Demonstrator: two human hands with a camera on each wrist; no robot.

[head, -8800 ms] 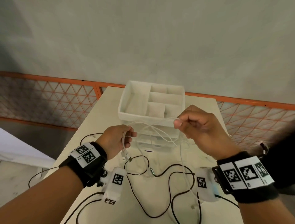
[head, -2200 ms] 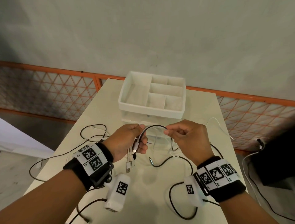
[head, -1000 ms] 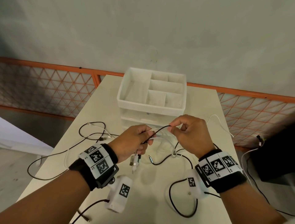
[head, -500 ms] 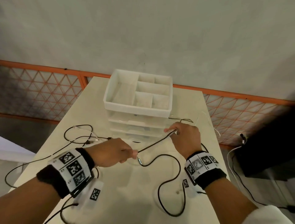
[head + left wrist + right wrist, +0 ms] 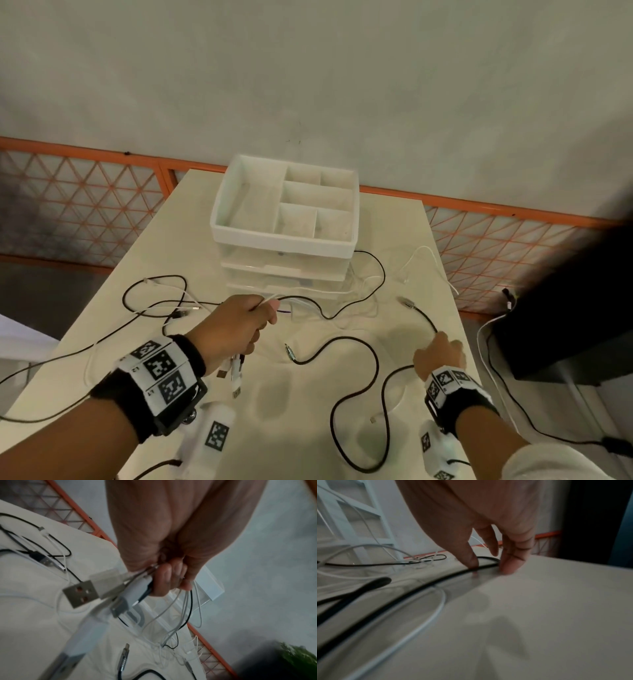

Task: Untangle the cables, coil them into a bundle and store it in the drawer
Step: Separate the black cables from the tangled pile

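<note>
The right hand's fingers (image 5: 473,561) are nearly straight, tips down on the bench (image 5: 556,601): thumb and a fingertip straddle a thick black cable (image 5: 447,576) as if about to pinch it, though blur hides whether it is gripped yet. The left hand (image 5: 236,329) is curled tight round a bunch of cable ends (image 5: 96,589), USB plugs hanging below the fist and thin white and black leads trailing out ahead.

To do this step well, I would close the right hand (image 5: 440,356) on the black cable near its free plug (image 5: 406,303), lift it clear of the white strand beneath, and feed that end into the left fist so all ends sit together before coiling. Pull slowly; the loops cross and may snag.

The cables are still spread loose over the bench in open curves, some running off the left edge, in front of the white drawer unit (image 5: 284,270), whose drawers look closed.
</note>
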